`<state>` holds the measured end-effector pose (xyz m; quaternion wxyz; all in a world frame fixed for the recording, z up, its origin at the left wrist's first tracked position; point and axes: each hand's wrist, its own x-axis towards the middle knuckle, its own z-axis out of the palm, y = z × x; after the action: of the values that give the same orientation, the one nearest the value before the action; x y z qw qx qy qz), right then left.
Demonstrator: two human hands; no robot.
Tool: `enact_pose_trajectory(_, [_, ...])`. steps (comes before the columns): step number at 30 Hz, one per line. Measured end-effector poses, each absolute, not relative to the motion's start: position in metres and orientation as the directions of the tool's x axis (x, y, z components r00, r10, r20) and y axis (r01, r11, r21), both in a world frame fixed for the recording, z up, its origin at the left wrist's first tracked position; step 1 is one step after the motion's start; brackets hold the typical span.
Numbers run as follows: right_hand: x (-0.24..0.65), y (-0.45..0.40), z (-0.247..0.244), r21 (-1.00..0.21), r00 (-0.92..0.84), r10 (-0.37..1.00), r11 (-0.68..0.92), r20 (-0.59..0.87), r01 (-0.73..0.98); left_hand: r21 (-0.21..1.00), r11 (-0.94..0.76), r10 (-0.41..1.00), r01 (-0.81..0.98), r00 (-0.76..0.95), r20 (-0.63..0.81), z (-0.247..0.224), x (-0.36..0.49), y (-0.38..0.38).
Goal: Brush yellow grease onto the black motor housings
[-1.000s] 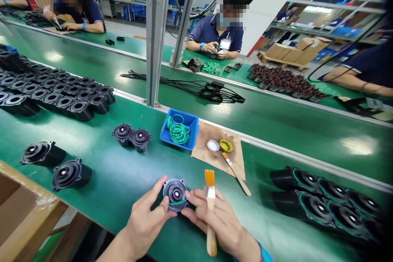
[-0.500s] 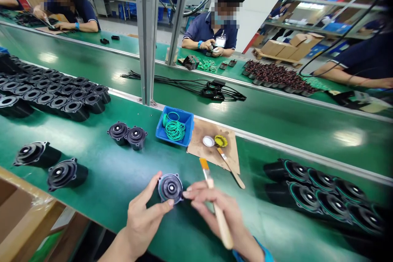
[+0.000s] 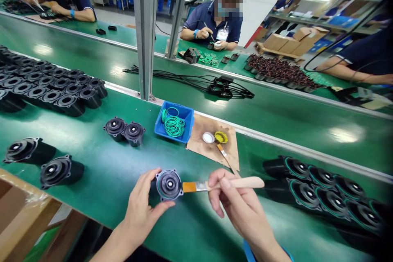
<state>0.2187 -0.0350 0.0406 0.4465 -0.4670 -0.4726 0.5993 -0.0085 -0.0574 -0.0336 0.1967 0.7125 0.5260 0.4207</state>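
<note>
My left hand (image 3: 144,202) grips a round black motor housing (image 3: 169,185) with small screw lugs, its open face turned up toward me. A thin green ring shows along part of its rim. In my right hand (image 3: 235,196) is a flat paintbrush (image 3: 201,186) with a pale wooden handle and orange bristles. The brush lies level, its bristle tip at the right edge of the housing; whether they touch I cannot tell. A blue bin (image 3: 188,135) of green rubber rings (image 3: 174,126) stands beyond my hands.
A second brush (image 3: 226,156) rests on stained cardboard (image 3: 199,125) beside a white cap (image 3: 208,137) and a yellow cap (image 3: 221,137). Ringed housings (image 3: 333,204) stand at right, more housings (image 3: 52,96) at left. A metal post (image 3: 144,32) rises ahead; co-workers (image 3: 211,20) sit opposite.
The brush has swung from upright in my right hand to level, bristles now pointing left at the housing. My right fingers have drawn back from the housing's rim. The left hand still holds it.
</note>
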Motion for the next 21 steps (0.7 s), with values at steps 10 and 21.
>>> enact_pose_trajectory(10, [0.202, -0.029, 0.040, -0.964, -0.272, 0.927, -0.264, -0.259, 0.018, 0.736, -0.349, 0.927, 0.580, 0.099, 0.361, -0.030, -0.009, -0.056])
enact_pose_trajectory(21, [0.206, -0.018, 0.039, -0.962, -0.231, 0.969, 0.142, 0.087, 0.231, 0.763, -0.373, 0.922, 0.527, 0.116, 0.370, -0.027, -0.010, -0.055])
